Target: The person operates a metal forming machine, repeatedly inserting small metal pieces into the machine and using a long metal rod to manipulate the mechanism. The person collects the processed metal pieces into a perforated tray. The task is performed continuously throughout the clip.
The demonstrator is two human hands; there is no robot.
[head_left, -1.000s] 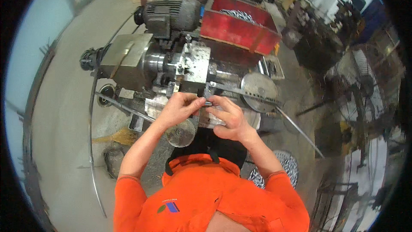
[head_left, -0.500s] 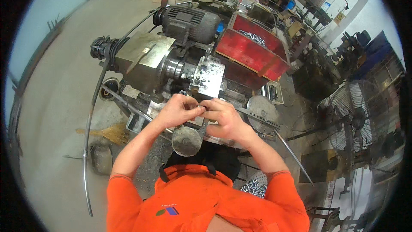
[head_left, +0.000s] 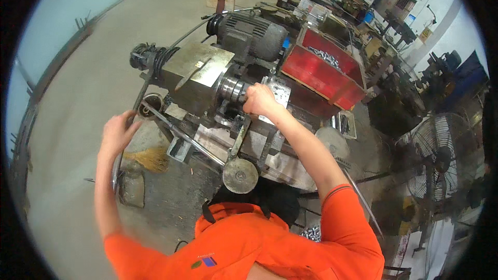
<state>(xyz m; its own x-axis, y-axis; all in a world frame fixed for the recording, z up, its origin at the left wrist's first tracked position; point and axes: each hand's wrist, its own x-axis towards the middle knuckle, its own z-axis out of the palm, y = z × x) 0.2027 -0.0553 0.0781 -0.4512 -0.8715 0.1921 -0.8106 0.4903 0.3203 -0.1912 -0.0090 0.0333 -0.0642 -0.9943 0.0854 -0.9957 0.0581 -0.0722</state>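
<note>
The right hand (head_left: 261, 99) closes over the machine's chuck (head_left: 232, 89), hiding what its fingers grip. The left hand (head_left: 116, 132) hangs half-open beside a curved metal rod (head_left: 136, 106); contact unclear.

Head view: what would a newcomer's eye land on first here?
Probably the bright red bin of small metal parts, upper right behind the grey machine. Next, the right hand at the machine's spindle end, while the left hand reaches out to a long lever on the left. The orange shirt fills the bottom.
</note>
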